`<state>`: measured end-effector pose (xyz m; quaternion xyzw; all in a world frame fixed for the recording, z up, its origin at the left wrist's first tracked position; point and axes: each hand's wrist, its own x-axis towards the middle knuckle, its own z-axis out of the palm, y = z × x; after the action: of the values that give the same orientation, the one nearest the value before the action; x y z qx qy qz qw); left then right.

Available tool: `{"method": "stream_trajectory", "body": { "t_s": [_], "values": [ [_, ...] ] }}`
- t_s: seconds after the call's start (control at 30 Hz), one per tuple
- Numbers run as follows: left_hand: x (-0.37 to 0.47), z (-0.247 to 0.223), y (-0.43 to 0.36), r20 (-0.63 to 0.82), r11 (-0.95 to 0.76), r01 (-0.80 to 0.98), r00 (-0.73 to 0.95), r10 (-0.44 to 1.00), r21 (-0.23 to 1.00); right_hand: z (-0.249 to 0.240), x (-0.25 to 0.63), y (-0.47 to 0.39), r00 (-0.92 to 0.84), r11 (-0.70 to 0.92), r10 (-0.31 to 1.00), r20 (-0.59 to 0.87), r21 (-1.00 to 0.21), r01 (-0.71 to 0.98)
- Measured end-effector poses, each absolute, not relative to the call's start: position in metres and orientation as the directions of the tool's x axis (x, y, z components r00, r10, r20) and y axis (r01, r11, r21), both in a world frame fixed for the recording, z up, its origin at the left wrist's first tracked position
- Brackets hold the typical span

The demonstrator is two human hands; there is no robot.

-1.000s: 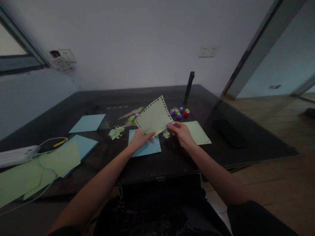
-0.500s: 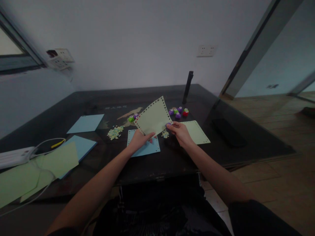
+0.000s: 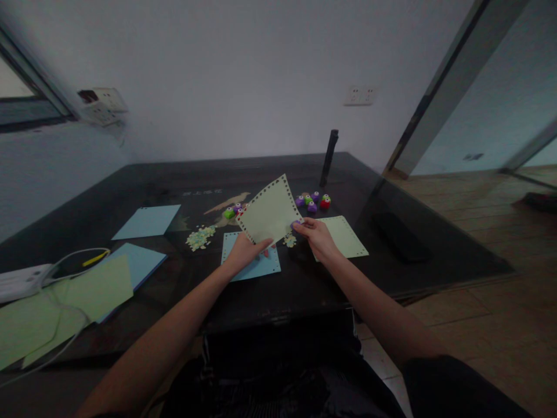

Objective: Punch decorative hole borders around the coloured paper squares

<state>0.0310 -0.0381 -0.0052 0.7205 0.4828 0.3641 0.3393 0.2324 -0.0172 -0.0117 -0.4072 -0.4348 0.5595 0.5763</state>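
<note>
My left hand [image 3: 244, 251] grips the lower corner of a pale green paper sheet [image 3: 270, 211] with punched holes along its edges, tilted up above the dark table [image 3: 304, 284]. My right hand [image 3: 317, 235] holds a small purple punch [image 3: 297, 221] against the sheet's right edge. Under my left hand lies a blue punched sheet [image 3: 255, 267]. Another green punched sheet [image 3: 348, 237] lies flat to the right of my right hand.
Small coloured punches [image 3: 312, 201] cluster behind the sheet, with two more [image 3: 232, 211] at its left. A pile of paper scraps [image 3: 198, 237], blue sheets [image 3: 145, 222], green sheets [image 3: 65, 299], a white power strip [image 3: 20, 280] with cables and a dark upright cylinder [image 3: 328, 152] also stand here.
Both hands keep their grip on the green sheet and the punch. The view has shifted slightly; the sheet's pose is almost the same.
</note>
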Motion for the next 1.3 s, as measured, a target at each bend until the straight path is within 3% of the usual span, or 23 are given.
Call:
{"method": "stream_trajectory", "body": {
  "t_s": [0.83,1.3],
  "values": [
    [0.032,0.0,-0.039,0.207,-0.32,0.46,0.279,0.938,0.828,-0.009,0.233,-0.016,-0.005,0.101,0.994,0.108,-0.95,-0.296],
    [0.027,0.0,-0.033,0.223,-0.288,0.388,0.205,0.953,0.875,0.001,0.235,-0.022,-0.08,-0.003,0.997,0.018,-0.966,-0.258]
  ]
}}
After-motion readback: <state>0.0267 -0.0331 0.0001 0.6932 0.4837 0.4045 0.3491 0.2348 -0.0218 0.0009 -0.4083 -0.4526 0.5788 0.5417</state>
